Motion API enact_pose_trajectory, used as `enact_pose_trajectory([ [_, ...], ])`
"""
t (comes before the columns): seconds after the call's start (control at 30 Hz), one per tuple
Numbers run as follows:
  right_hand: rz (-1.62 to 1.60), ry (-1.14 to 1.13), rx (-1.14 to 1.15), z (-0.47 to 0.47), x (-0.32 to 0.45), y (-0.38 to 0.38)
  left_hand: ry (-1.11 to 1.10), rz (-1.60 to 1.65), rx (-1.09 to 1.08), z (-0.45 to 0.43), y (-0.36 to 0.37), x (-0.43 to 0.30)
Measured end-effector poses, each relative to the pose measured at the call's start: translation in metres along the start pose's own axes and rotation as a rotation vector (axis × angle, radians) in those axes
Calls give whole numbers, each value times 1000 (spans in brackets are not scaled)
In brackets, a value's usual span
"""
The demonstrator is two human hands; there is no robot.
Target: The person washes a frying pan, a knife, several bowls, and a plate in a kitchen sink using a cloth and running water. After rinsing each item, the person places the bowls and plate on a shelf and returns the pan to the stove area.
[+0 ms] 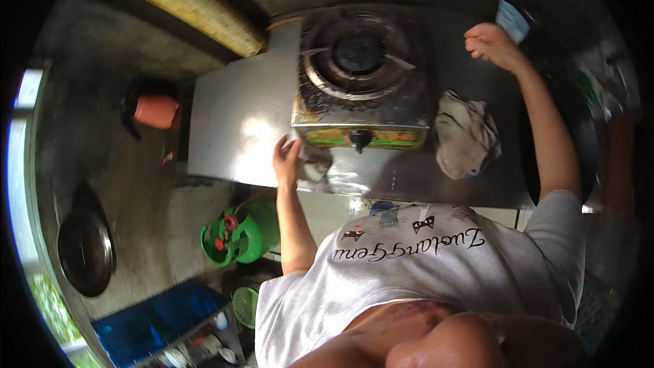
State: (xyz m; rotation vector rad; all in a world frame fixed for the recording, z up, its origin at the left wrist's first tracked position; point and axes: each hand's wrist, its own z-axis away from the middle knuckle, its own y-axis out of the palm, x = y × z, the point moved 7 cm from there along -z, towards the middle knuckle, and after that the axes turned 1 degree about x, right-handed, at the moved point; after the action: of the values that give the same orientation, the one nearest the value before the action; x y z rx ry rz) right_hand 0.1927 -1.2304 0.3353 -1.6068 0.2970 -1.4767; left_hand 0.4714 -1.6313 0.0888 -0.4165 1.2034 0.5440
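Note:
My left hand (287,161) is at the front left corner of a single-burner gas stove (360,112), its fingers on a small, crumpled pale cloth (316,164). The cloth lies against the stove's front and on the metal counter (232,112). Over the far right of the counter, my right hand (489,47) has its fingers curled in, and nothing shows in them. A light blue packet (512,21) appears just behind that wrist. Between the stove and my right arm rests a larger, stained grey-white cloth (467,135). The black control knob (360,139) faces me.
Below the counter at left stands a green gas cylinder (250,235). An orange-pink jug (156,111) and a dark pan lid (86,250) are farther left. A large dark round pan (531,163) lies under my right arm. A blue-topped shelf (163,319) holds dishes.

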Motion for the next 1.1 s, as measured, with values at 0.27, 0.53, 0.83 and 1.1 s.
enact_pose_trajectory([
  [0.27,127,152,-837,310,-212,-322,214,-71,286,100,49,-114],
  [0.53,235,894,-1109,511,-404,-286,149,-100,1189,190,289,-111],
  [0.83,-830,781,-552,544,-329,-113,178,-283,1303,197,388,-108],
  [1.1,-1281,355,-1023,486,-281,-19,281,-195,1105,160,443,-142],
])
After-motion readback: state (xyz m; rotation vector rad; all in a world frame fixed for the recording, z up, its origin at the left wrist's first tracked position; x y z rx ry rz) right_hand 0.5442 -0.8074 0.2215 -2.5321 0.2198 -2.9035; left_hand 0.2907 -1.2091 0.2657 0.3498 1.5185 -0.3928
